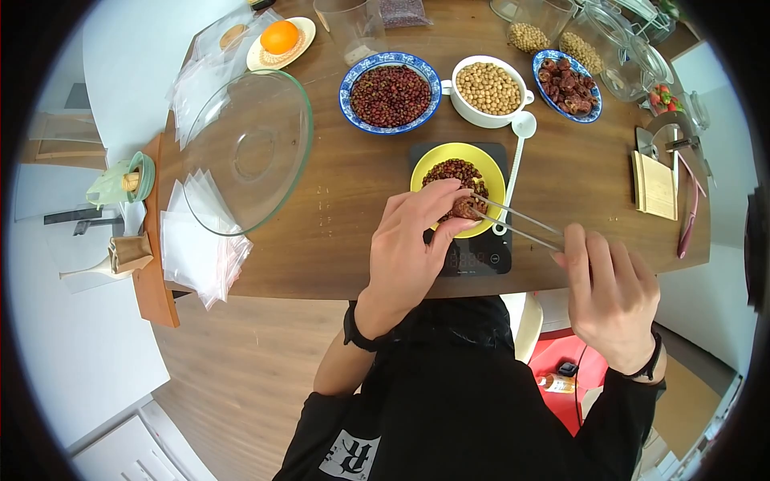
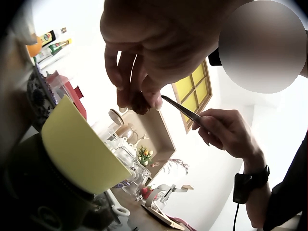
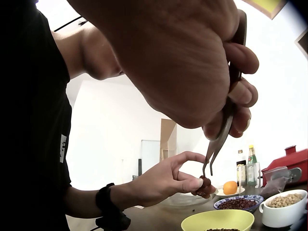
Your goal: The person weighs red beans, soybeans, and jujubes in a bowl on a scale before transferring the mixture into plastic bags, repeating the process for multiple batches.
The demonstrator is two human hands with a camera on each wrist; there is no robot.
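My left hand (image 1: 405,244) pinches a wrinkled, reddish-brown dried date (image 1: 465,208) between thumb and fingertips, over the yellow bowl (image 1: 495,178). Metal tweezers (image 1: 525,218) are gripped in my right hand (image 1: 611,298), their two tips right at the date. From the right wrist view, the tweezers (image 3: 222,134) come down to the date (image 3: 204,187) with their tips slightly apart. Small dark red beans (image 1: 453,170) lie in the bowl, partly hidden by my left hand. Under the bowl is a black kitchen scale (image 1: 473,263).
Behind stand a blue-rimmed bowl of red beans (image 1: 391,96), a white pot of chickpeas (image 1: 488,88) and a plate of dates (image 1: 566,85). A white spoon (image 1: 517,160) lies right of the scale. Leftward are a large glass bowl (image 1: 249,152) and plastic bags (image 1: 200,248).
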